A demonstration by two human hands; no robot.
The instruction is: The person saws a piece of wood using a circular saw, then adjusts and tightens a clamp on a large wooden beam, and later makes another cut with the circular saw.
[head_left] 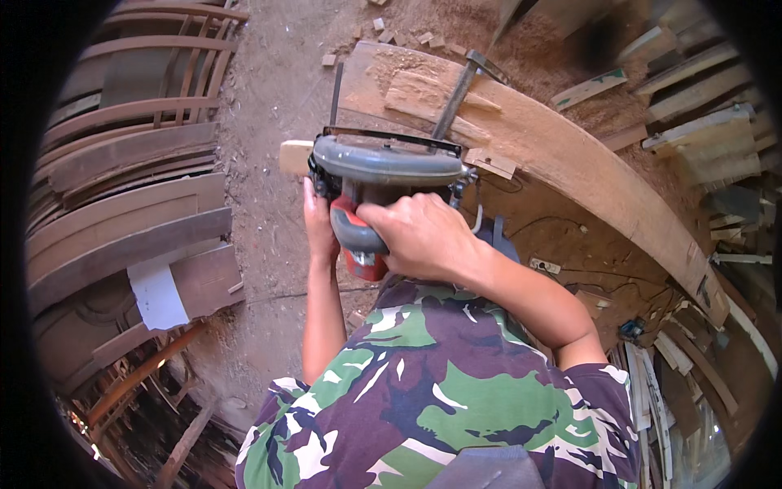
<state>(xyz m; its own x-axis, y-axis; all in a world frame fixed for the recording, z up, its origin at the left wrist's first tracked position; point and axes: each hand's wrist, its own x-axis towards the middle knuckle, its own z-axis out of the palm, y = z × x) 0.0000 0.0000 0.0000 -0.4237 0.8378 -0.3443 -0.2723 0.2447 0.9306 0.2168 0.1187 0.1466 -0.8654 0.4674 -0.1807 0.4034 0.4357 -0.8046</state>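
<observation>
A grey-and-red circular saw (387, 160) is in front of my chest, its base plate level with a pale piece of wood (295, 156). My right hand (423, 235) is closed around the saw's rear handle. On the saw's left side, my left hand (318, 218) grips the pale wood from the near side, thumb pointing up along it; the other fingers are hidden behind the saw. The wood's left end sticks out past the saw, and the rest lies hidden beneath it. Just beyond, a metal bar clamp (456, 102) sits across a wide curved plank (562, 134).
Curved wooden parts (130, 204) are stacked on the left, with a white sheet (159, 295) on them. Offcuts and boards (709, 138) crowd the right side. Cables run over the floor near a power socket strip (545, 266). Small wood blocks (385, 37) lie in sawdust beyond.
</observation>
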